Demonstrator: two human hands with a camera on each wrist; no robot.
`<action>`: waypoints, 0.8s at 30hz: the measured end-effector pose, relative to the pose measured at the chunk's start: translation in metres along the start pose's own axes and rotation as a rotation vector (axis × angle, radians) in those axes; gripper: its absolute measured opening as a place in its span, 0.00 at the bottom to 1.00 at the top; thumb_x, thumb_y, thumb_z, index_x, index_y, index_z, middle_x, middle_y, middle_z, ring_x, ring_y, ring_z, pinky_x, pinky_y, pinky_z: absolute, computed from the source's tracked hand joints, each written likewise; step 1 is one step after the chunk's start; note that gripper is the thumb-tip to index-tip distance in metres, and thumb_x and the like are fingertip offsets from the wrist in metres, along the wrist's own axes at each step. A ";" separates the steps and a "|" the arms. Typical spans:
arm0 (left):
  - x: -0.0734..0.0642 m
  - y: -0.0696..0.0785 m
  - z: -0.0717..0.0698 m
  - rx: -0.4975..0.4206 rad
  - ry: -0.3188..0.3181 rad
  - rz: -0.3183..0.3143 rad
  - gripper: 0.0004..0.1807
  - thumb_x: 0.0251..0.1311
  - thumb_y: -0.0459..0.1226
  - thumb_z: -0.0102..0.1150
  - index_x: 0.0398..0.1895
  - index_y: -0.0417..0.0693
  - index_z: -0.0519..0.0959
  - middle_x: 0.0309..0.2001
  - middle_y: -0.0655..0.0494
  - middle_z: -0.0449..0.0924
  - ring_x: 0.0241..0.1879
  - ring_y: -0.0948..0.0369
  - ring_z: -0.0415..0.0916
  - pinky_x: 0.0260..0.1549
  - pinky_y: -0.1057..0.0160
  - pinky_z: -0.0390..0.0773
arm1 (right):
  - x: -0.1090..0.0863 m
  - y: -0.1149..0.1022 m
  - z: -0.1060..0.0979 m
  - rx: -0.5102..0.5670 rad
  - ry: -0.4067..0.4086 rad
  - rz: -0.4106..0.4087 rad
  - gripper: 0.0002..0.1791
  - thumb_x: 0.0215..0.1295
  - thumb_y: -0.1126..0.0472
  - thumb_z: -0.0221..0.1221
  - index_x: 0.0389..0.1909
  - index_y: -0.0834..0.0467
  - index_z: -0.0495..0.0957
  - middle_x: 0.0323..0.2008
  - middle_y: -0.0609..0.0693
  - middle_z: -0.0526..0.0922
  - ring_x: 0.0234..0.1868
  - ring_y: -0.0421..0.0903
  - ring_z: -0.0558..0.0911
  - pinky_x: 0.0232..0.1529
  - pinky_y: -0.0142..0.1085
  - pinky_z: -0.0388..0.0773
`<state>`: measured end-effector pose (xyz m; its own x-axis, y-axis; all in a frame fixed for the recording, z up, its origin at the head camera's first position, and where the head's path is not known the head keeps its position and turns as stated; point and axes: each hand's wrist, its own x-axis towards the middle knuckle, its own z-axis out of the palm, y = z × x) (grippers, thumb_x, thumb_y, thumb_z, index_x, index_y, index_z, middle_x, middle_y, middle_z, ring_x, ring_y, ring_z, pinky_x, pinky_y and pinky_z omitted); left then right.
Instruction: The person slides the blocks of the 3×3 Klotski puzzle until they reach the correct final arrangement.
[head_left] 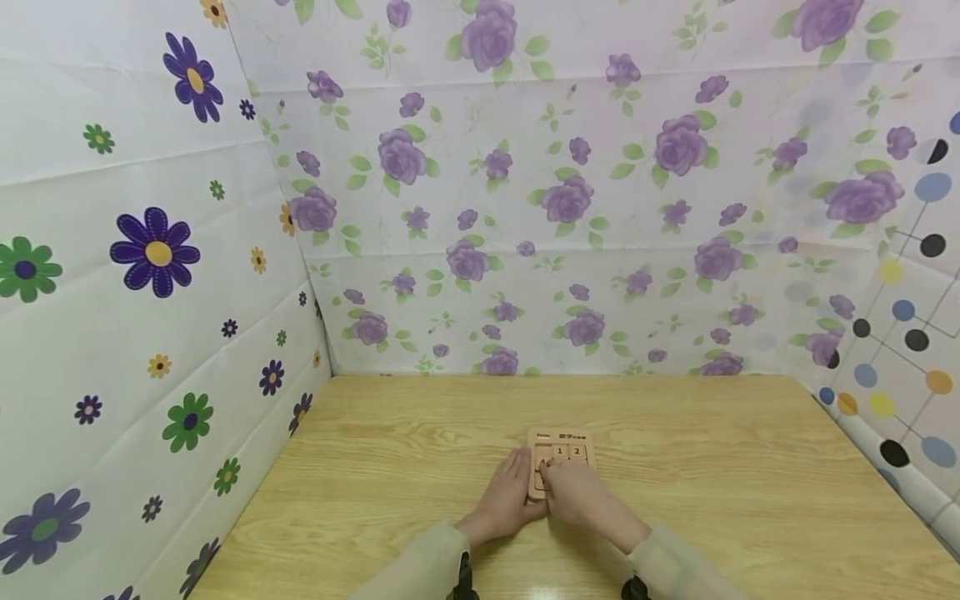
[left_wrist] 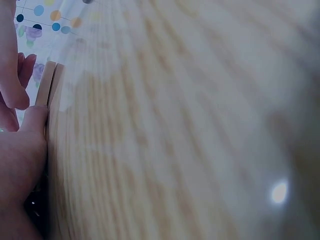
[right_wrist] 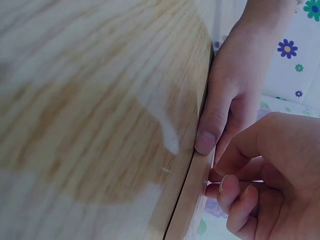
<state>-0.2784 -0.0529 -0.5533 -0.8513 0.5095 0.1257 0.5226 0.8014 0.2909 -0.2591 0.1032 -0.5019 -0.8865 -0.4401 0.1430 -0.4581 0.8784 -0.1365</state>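
A wooden number sliding puzzle point(head_left: 587, 437) lies flat on the table, its tiles marked 1 point(head_left: 559, 451) and 2 point(head_left: 577, 451) showing in the top row. My left hand point(head_left: 504, 498) lies along its left side with fingers extended; the thumb rests against the near edge, as the right wrist view also shows. Over the lower left part of the board, my right hand point(head_left: 581, 496) has its fingers bent, a fingertip touching the tiles there. The other fingers curl beneath the palm in the right wrist view. Most lower tiles are hidden under this hand.
The wood-grain table point(head_left: 720, 483) spreads around the puzzle on all sides. Behind it hangs a cloth with purple roses point(head_left: 567, 200). A flower-printed cloth point(head_left: 157, 254) stands on the left and a dotted cloth point(head_left: 922, 333) on the right.
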 end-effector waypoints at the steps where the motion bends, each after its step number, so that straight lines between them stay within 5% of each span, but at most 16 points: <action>1: 0.000 0.000 0.000 0.000 -0.003 -0.001 0.51 0.63 0.58 0.53 0.74 0.30 0.48 0.75 0.36 0.50 0.75 0.46 0.49 0.74 0.51 0.55 | 0.000 0.000 0.000 -0.005 -0.004 0.003 0.19 0.60 0.65 0.58 0.51 0.65 0.81 0.38 0.57 0.85 0.30 0.45 0.79 0.29 0.41 0.82; 12: -0.001 0.002 -0.003 -0.011 -0.012 -0.005 0.51 0.64 0.58 0.53 0.74 0.30 0.48 0.75 0.36 0.50 0.75 0.46 0.48 0.74 0.50 0.55 | -0.001 0.001 0.002 0.014 0.001 -0.016 0.15 0.64 0.63 0.56 0.49 0.65 0.81 0.33 0.54 0.82 0.32 0.50 0.81 0.31 0.43 0.82; 19: -0.002 0.002 -0.003 0.000 -0.008 -0.001 0.50 0.64 0.58 0.53 0.73 0.29 0.49 0.74 0.35 0.51 0.75 0.45 0.49 0.73 0.50 0.55 | -0.003 0.001 0.002 0.047 -0.044 -0.009 0.17 0.67 0.62 0.54 0.52 0.66 0.79 0.41 0.58 0.84 0.42 0.55 0.83 0.45 0.48 0.82; 24: -0.001 0.002 -0.003 0.000 -0.009 0.003 0.50 0.64 0.58 0.53 0.73 0.29 0.49 0.74 0.35 0.51 0.75 0.45 0.49 0.74 0.50 0.54 | -0.003 0.000 0.002 0.068 -0.066 0.003 0.18 0.67 0.61 0.54 0.53 0.67 0.78 0.43 0.59 0.83 0.42 0.53 0.82 0.46 0.48 0.82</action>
<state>-0.2767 -0.0531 -0.5503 -0.8495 0.5143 0.1180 0.5248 0.8002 0.2903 -0.2567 0.1046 -0.5040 -0.8890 -0.4511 0.0781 -0.4572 0.8658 -0.2035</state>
